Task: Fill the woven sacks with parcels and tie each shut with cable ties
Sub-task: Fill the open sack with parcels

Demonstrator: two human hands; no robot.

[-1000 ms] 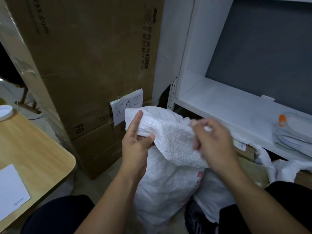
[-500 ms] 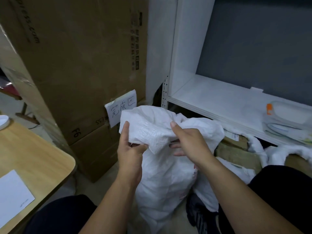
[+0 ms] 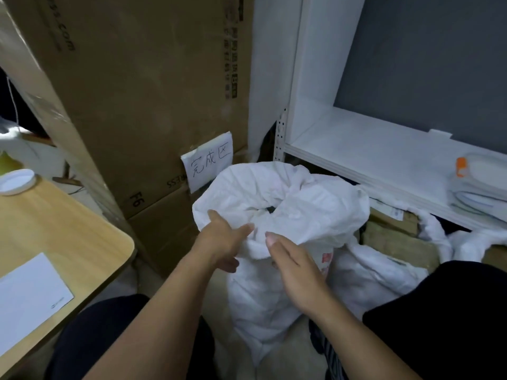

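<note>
A white woven sack (image 3: 263,297) stands on the floor between my knees, its crumpled mouth (image 3: 274,187) partly open with something dark showing inside. My left hand (image 3: 219,239) holds a fold of the sack's near rim between thumb and fingers. Beside it, my right hand (image 3: 293,270) lies flat with straight fingers, the fingertips touching the fabric just below the rim. No cable tie is visible.
A tall cardboard box (image 3: 142,91) with a handwritten paper label (image 3: 210,161) stands behind the sack. On the right, a white shelf (image 3: 370,157) carries stacked packets (image 3: 477,187). More white sacks (image 3: 373,275) lie under it. The wooden table (image 3: 55,229) at left holds a paper sheet (image 3: 27,294) and a lid (image 3: 16,181).
The raised sack top has dropped and now lies crumpled. My right hand has let go of the rim and flattened out lower down. My left hand turned and sank with the rim.
</note>
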